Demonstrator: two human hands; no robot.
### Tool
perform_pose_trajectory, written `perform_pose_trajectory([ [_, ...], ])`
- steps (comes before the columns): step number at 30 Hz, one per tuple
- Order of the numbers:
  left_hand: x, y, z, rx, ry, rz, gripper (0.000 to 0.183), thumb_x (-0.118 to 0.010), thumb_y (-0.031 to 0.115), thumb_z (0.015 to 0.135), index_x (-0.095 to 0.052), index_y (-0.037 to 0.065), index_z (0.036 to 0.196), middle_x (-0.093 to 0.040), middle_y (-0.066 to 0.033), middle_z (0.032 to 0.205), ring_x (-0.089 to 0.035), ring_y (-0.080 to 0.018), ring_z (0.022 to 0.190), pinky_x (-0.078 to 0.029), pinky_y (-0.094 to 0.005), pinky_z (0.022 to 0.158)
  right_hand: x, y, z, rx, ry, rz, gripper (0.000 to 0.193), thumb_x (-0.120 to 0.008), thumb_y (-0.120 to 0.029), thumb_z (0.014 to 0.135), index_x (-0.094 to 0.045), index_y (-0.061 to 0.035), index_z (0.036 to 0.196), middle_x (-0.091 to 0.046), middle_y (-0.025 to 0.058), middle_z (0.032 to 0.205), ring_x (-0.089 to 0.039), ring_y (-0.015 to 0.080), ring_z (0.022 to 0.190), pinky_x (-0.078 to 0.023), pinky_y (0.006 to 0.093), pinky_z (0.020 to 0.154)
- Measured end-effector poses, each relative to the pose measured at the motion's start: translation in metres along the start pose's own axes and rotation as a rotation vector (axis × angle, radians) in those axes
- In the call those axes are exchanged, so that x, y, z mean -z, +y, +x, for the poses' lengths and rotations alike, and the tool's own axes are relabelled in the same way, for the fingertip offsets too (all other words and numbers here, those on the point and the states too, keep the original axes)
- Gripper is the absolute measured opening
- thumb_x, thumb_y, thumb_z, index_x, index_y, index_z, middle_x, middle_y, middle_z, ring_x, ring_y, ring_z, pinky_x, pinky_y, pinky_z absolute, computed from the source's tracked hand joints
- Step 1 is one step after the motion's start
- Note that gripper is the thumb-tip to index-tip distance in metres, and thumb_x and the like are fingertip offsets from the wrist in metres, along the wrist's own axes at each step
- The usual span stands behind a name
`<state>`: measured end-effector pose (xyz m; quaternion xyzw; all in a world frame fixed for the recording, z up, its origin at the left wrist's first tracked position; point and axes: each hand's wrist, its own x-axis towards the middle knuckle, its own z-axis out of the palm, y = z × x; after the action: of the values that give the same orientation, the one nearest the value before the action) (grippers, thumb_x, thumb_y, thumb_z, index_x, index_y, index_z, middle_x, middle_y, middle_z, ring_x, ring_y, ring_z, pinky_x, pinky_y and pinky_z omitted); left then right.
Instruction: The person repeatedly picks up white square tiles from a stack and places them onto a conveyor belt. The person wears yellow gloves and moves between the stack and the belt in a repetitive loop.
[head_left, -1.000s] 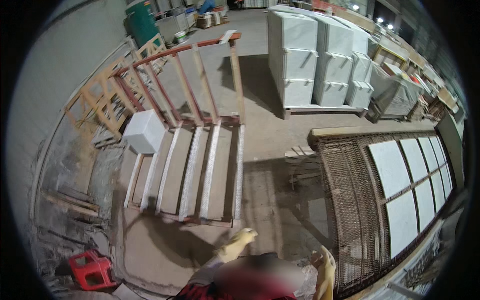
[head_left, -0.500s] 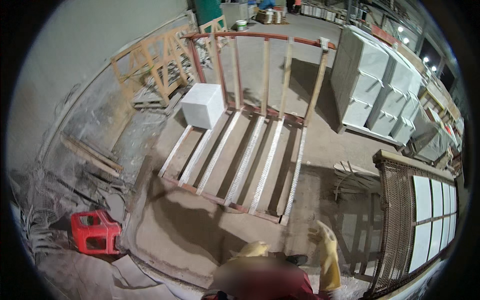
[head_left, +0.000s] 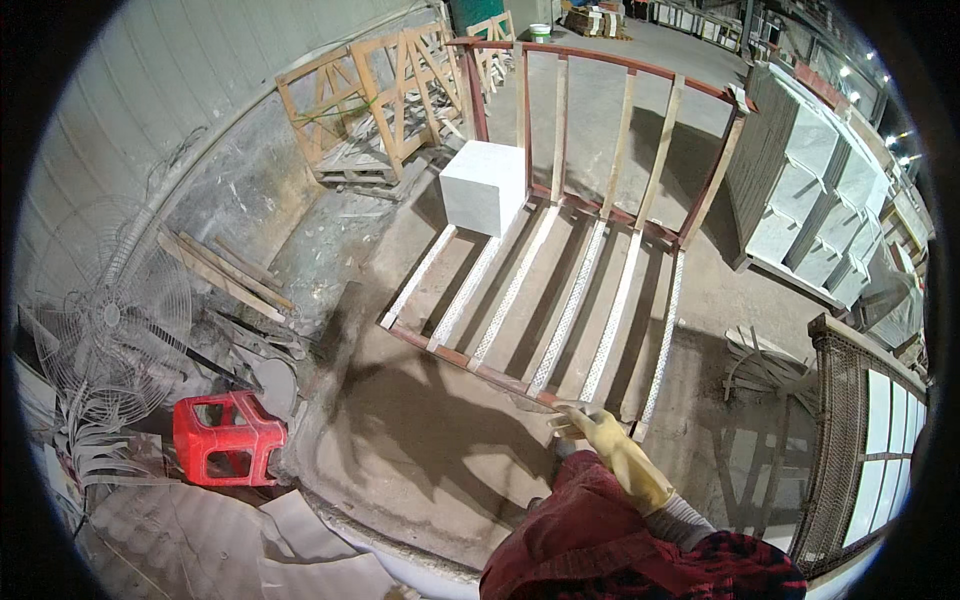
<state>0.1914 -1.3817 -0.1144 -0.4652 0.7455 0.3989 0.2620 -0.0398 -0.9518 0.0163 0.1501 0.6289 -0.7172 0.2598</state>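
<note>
green drum (head_left: pixel 474 12) cut off by top edge; plaid clothing (head_left: pixel 740 568) by bottom.

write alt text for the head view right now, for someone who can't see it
A person's right hand, in a yellow glove, reaches over the near edge of a slatted frame on a dusty workshop floor. A white block sits at the frame's far left corner. A red stool and a large fan are at left.

My right grip (head_left: pixel 592 430) is gloved yellow, my sleeve (head_left: pixel 740 560) checked red and black, the block (head_left: pixel 484 188) white, the frame (head_left: pixel 473 95) red-brown, its slats (head_left: pixel 572 300) white-speckled, the stool (head_left: pixel 225 438) red.
</note>
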Motion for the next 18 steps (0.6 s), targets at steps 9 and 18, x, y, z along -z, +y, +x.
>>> perform_pose_trajectory([
  [9, -0.039, 0.054, 0.05, -0.143, -0.329, 0.135, 0.037, -0.042, 0.031, 0.095, -0.062, 0.004, 0.109, -0.064, -0.0173, 0.109, -0.059, -0.0345, 0.101, -0.046, -0.044, 0.086, -0.047, -0.013, 0.095, -0.038, -0.07, -0.13, 0.04, -0.049, -0.031, 0.098, -0.056, -0.0027, 0.125, -0.066, 0.0187, 0.107, -0.067, 0.0264, 0.089, -0.056, 0.0358, 0.081],
  [18, 0.093, 0.111, 0.161, -0.438, -0.257, 0.435, 0.036, -0.041, 0.028, 0.095, -0.063, 0.005, 0.113, -0.064, -0.0174, 0.111, -0.06, -0.0345, 0.103, -0.046, -0.0451, 0.088, -0.11, -0.111, 0.245, -0.138, -0.083, -0.162, 0.037, -0.043, -0.026, 0.099, -0.052, -0.0072, 0.13, -0.064, 0.0159, 0.113, -0.064, 0.0255, 0.101, -0.052, 0.0359, 0.09],
])
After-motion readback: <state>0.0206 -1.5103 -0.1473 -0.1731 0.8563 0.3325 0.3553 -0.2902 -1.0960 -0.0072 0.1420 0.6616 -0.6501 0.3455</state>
